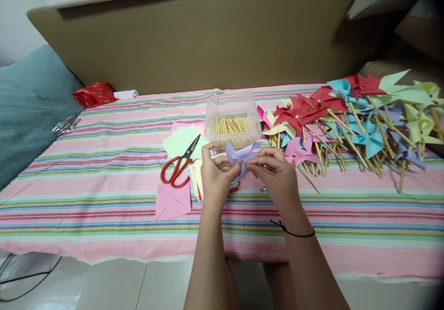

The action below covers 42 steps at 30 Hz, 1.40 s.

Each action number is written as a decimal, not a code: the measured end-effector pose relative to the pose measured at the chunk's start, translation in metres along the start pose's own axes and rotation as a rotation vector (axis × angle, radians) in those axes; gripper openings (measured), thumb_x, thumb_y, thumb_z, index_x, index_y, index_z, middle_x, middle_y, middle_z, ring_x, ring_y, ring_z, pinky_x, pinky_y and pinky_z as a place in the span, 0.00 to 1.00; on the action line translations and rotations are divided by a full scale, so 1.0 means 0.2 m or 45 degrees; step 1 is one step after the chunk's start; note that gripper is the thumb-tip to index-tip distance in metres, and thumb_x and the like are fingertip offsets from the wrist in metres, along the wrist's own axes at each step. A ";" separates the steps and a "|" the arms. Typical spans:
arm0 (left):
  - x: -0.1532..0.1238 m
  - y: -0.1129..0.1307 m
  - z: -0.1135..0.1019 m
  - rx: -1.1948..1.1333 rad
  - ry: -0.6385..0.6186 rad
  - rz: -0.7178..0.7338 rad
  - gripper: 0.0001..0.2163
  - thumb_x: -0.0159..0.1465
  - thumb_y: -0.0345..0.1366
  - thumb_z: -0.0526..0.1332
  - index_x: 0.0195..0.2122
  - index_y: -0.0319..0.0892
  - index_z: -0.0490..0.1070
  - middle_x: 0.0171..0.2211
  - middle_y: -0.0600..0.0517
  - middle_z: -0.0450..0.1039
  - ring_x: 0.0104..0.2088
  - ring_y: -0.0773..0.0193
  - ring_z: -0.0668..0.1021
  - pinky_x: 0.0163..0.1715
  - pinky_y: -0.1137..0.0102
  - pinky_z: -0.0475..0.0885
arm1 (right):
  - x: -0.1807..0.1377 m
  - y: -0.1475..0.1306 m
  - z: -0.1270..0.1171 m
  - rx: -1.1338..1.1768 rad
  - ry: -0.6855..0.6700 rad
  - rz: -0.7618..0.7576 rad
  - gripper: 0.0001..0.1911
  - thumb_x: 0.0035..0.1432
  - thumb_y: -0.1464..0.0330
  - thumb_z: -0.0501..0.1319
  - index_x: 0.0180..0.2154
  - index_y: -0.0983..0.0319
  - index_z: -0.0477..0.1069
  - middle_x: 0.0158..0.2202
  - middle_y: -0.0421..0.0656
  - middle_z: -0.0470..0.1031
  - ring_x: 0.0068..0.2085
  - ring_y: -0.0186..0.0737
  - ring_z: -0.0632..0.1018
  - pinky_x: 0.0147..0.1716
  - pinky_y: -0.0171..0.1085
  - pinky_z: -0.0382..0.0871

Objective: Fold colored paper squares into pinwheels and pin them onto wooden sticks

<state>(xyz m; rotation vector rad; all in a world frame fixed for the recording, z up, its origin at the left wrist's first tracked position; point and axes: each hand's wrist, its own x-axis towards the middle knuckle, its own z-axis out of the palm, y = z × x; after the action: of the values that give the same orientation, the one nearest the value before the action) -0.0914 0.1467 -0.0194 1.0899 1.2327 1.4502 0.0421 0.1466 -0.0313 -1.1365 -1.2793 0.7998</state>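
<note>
A folded purple paper pinwheel (239, 155) is held up over the cloth, just in front of the clear box. My left hand (218, 173) is closed on its left side, the thumb pressing near the middle. On the right, my right hand (277, 173) pinches at the pinwheel's centre; something tiny and shiny shows at those fingertips, too small to name. Left of my hands lie scissors with red handles (179, 166), resting partly on pale green paper (183, 139). A pink paper square with cut lines (172, 202) lies nearer to me.
Wooden sticks (232, 126) fill part of a clear plastic box (217, 102). Many finished pinwheels (367, 134) on sticks are heaped at the right. A red plastic bag (94, 95) and a white roll (126, 94) lie at the back left of the striped cloth (104, 185).
</note>
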 end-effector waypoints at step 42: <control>-0.01 0.05 0.00 -0.185 -0.213 -0.170 0.26 0.49 0.35 0.71 0.44 0.47 0.58 0.29 0.55 0.76 0.31 0.63 0.81 0.31 0.73 0.73 | 0.00 -0.02 0.01 0.467 0.003 0.484 0.35 0.40 0.63 0.74 0.47 0.56 0.59 0.30 0.39 0.81 0.30 0.42 0.82 0.31 0.39 0.76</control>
<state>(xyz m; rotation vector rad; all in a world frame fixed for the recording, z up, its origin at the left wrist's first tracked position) -0.0927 0.1438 -0.0103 0.9902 1.0454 1.2993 0.0405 0.1451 -0.0277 -1.0885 -0.8731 1.2572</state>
